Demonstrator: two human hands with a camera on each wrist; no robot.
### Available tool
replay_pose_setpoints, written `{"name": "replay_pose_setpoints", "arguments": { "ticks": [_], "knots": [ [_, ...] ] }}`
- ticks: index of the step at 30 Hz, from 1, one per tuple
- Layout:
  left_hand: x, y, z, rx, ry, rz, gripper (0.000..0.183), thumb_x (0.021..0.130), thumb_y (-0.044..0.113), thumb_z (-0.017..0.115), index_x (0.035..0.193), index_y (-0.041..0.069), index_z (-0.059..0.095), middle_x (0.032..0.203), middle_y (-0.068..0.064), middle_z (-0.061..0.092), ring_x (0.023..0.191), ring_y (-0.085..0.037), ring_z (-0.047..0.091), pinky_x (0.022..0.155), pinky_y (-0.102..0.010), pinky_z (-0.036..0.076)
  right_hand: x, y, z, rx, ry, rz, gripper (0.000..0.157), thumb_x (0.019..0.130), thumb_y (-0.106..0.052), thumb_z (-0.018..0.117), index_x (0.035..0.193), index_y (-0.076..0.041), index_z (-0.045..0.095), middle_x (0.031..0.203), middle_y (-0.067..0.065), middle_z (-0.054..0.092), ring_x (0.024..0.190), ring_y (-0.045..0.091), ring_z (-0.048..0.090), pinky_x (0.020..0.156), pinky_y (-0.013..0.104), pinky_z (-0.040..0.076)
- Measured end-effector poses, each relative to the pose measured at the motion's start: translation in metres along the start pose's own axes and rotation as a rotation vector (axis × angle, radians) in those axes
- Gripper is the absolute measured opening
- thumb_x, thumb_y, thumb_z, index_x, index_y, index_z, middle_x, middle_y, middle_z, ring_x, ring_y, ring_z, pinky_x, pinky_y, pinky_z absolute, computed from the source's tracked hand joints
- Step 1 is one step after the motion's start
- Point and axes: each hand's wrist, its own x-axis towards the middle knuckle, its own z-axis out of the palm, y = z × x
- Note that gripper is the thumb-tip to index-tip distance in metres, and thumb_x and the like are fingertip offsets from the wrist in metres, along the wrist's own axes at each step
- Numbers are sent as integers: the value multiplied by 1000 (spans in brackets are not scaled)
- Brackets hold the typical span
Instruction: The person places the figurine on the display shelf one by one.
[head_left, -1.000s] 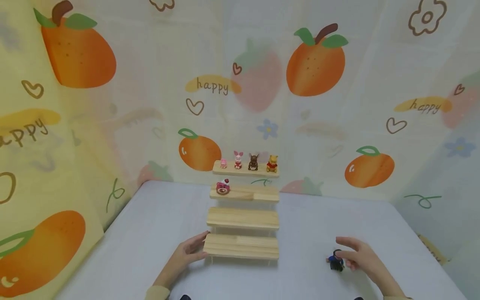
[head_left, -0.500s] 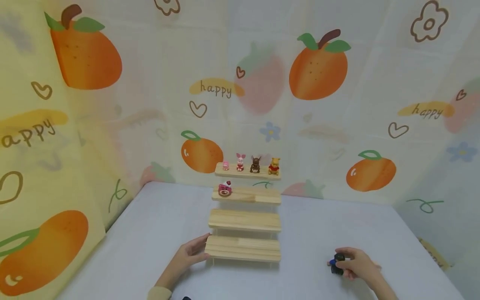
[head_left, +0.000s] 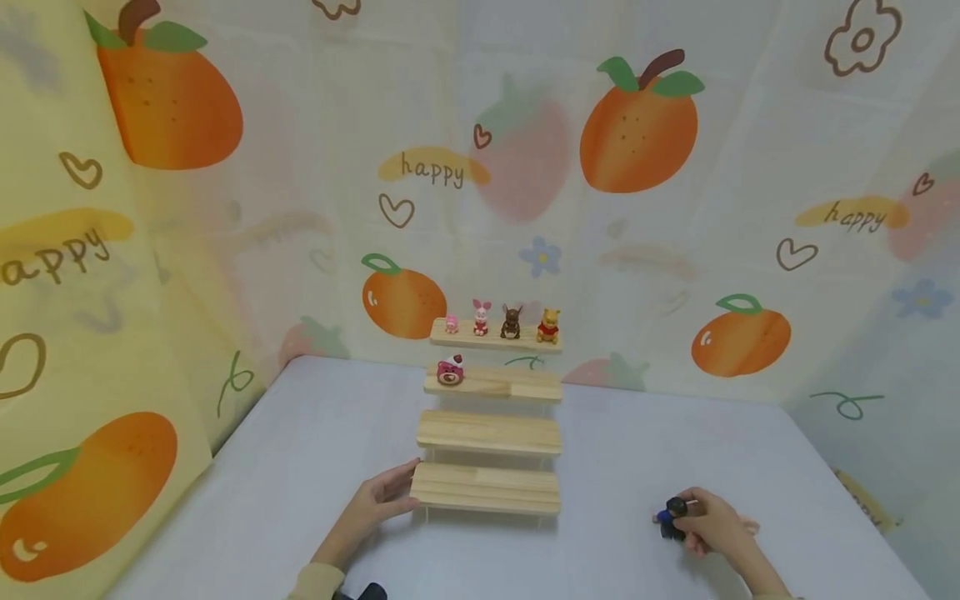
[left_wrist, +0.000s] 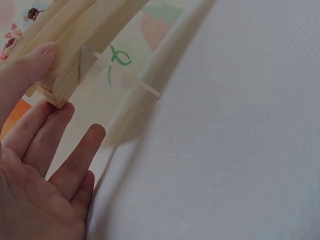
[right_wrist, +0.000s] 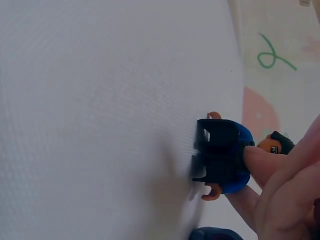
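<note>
My right hand (head_left: 712, 525) pinches a small toy figure (head_left: 666, 523) with black hair, a blue top and black legs. In the right wrist view my thumb lies across the toy figure's waist (right_wrist: 235, 152), the other fingers are partly hidden behind it, and its feet are close to the white cloth. My left hand (head_left: 371, 504) holds the left end of the lowest board of a stepped wooden display shelf (head_left: 487, 487). The left wrist view has its thumb on top of the board (left_wrist: 75, 50), with two fingertips at the lower corner.
On the top board stand several small figures, including a yellow bear (head_left: 548, 327) and a brown one (head_left: 511, 322). A pink bear head (head_left: 450, 371) sits on the board below. A pinkish object (head_left: 750, 525) lies behind my right hand; a dark blue item (right_wrist: 215, 233) is partly visible.
My right hand's raised, spread fingers have come down and now pinch the toy figure, which has barely shifted. The left hand stays at the end of the shelf.
</note>
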Motion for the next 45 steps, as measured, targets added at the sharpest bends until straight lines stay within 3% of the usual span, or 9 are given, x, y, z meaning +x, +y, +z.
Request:
{"name": "replay_pose_setpoints", "arguments": {
  "ticks": [10, 17, 24, 32, 41, 45],
  "knots": [
    [-1, 5, -3, -5, -22, 3, 62, 78, 18, 70, 130, -2, 42, 131, -16, 43, 117, -29, 42, 98, -43, 32, 6, -8, 8, 3, 128, 13, 36, 78, -3, 67, 108, 8, 50, 77, 7, 59, 44, 16, 52, 37, 25, 45],
    [-1, 4, -2, -6, -37, 14, 61, 79, 18, 69, 130, -2, 42, 131, -16, 43, 116, -29, 44, 97, -43, 34, 12, -39, 7, 31, 202, -50, 41, 80, -9, 66, 115, 7, 50, 90, 15, 61, 42, 18, 50, 37, 31, 46],
    [-1, 3, -3, -23, -42, -5, 63, 78, 18, 70, 130, -2, 41, 132, -16, 42, 117, -30, 42, 98, -43, 33, 21, -67, 15, 136, 217, -100, 40, 82, -6, 63, 117, 9, 49, 90, 17, 60, 43, 16, 50, 38, 27, 45],
    [-2, 3, -1, -31, -51, 25, 60, 80, 13, 68, 130, -5, 40, 131, -20, 42, 116, -33, 43, 95, -41, 37, 33, -72, 15, 159, 229, -141, 43, 82, -8, 64, 117, 9, 45, 90, 16, 61, 43, 15, 51, 38, 27, 47],
    [0, 2, 0, 1, -25, 13, 61, 79, 17, 69, 129, -5, 42, 129, -21, 44, 114, -34, 44, 94, -46, 36, 39, -77, 19, 251, 251, -231, 33, 81, -9, 65, 101, 6, 43, 79, 11, 62, 41, 12, 48, 36, 23, 44],
    [1, 1, 0, 1, -18, 10, 61, 78, 16, 69, 128, -5, 42, 129, -21, 44, 114, -35, 44, 95, -47, 36, 52, -63, 19, 281, 237, -277, 32, 82, -10, 64, 104, 4, 45, 81, 13, 62, 40, 15, 49, 35, 26, 45]
  ]
}}
